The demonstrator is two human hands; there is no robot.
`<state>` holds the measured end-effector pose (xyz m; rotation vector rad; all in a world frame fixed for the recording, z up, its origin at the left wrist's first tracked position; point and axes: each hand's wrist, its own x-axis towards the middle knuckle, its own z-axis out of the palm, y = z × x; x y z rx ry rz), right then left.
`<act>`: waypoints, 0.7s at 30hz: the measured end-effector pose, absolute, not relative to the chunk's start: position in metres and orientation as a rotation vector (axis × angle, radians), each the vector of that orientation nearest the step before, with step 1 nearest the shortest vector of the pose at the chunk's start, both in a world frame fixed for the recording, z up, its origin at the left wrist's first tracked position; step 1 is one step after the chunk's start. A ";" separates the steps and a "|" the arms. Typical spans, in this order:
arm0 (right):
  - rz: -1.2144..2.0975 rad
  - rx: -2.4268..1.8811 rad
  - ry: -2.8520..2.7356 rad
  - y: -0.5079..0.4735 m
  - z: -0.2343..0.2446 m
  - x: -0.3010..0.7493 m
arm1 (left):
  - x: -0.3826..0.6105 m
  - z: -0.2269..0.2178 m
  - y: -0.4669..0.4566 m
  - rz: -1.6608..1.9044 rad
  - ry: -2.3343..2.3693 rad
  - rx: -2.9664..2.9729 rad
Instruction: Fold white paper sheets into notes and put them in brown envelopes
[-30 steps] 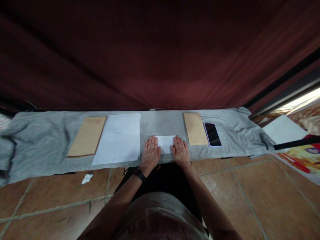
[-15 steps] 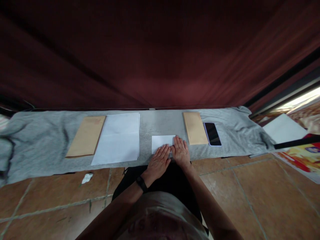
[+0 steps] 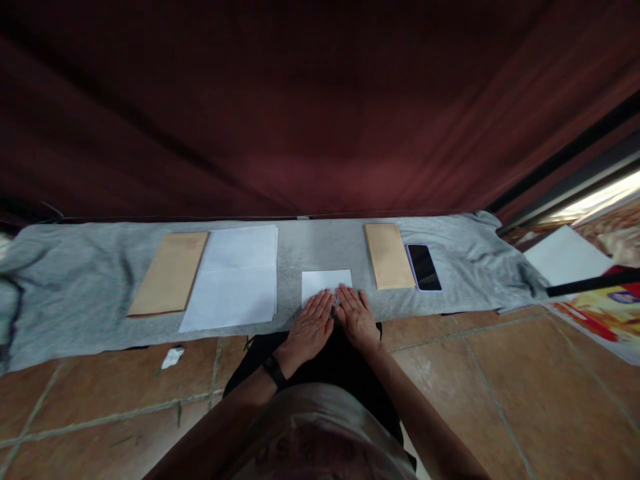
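Note:
A small folded white paper [image 3: 325,281] lies on the grey cloth [image 3: 75,293] in front of me. My left hand [image 3: 311,325] and my right hand [image 3: 354,316] lie flat side by side on its near edge, fingers stretched out and close together. A black band sits on my left wrist. To the left lie a stack of white sheets [image 3: 233,279] and a brown envelope [image 3: 170,273]. A second brown envelope [image 3: 387,256] and a black phone [image 3: 423,267] lie to the right.
A dark red curtain [image 3: 320,107] hangs behind the cloth. The floor has brown tiles [image 3: 500,387], with a crumpled white scrap [image 3: 173,357] at the left. A white sheet [image 3: 565,257] and a colourful printed page [image 3: 605,317] lie at the far right.
Both hands slid from the two sides of the folded paper to its near edge and now lie next to each other. The paper is uncovered at its top.

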<state>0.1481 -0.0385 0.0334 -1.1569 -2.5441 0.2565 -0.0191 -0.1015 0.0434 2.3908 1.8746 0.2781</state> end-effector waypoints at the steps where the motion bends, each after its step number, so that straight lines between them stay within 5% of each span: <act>1: 0.259 -1.160 -2.542 -0.033 0.034 0.147 | -0.019 0.043 -0.099 0.281 1.887 2.382; 21: 0.224 -1.208 -2.521 0.004 0.027 0.136 | -0.023 0.041 -0.041 0.233 1.986 2.274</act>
